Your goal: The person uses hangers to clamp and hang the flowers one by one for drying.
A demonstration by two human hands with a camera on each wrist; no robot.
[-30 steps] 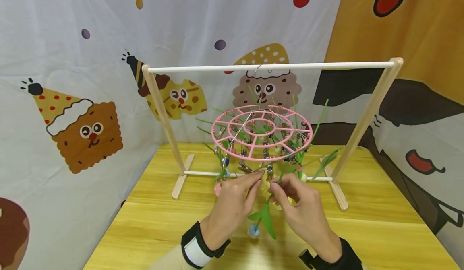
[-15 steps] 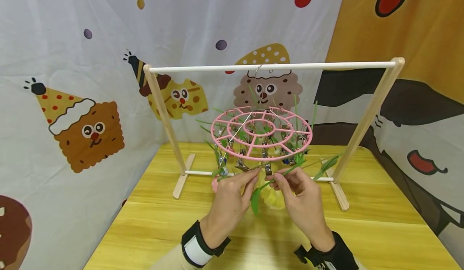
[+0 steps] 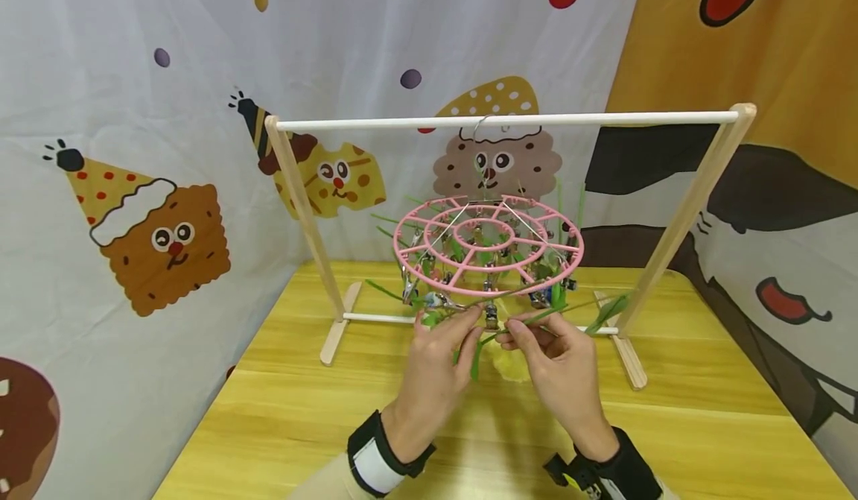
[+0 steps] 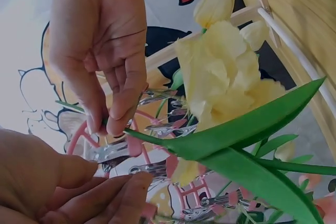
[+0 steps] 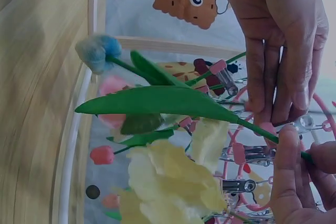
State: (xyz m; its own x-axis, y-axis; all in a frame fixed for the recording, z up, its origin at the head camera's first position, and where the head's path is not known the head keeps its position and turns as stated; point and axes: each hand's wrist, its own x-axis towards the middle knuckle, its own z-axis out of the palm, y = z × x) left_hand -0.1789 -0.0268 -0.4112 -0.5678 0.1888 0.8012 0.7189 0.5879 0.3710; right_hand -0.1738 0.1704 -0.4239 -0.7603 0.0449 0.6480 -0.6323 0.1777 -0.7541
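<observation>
My right hand (image 3: pixel 563 369) pinches the thin green stem (image 5: pixel 257 129) of an artificial flower between thumb and fingers. The stem slants leftward, with long green leaves (image 5: pixel 157 102) and a blue bloom (image 5: pixel 100 53) at its end. Opposite, my left hand (image 3: pixel 439 362) pinches a metal clip (image 4: pixel 113 153) with pink tips, and the stem lies close to those tips. Whether the clip's mouth is apart is hidden by fingers. The clip hangs from a round pink drying hanger (image 3: pixel 452 290). A large pale yellow bloom (image 4: pixel 220 72) hangs just behind the hands.
A wooden rack with a white top bar (image 3: pixel 603 119) carries the hanger over a yellow wood-grain table (image 3: pixel 268 425). Several other flowers and clips dangle below the rings; one leafy stem (image 3: pixel 610 310) sticks out rightward. A cartoon-printed curtain (image 3: pixel 322 38) stands behind.
The flower hung with its blue bloom below my hands; its stem has swung up toward the left, near the clip. The hanger has turned a little. Both hands stay close together.
</observation>
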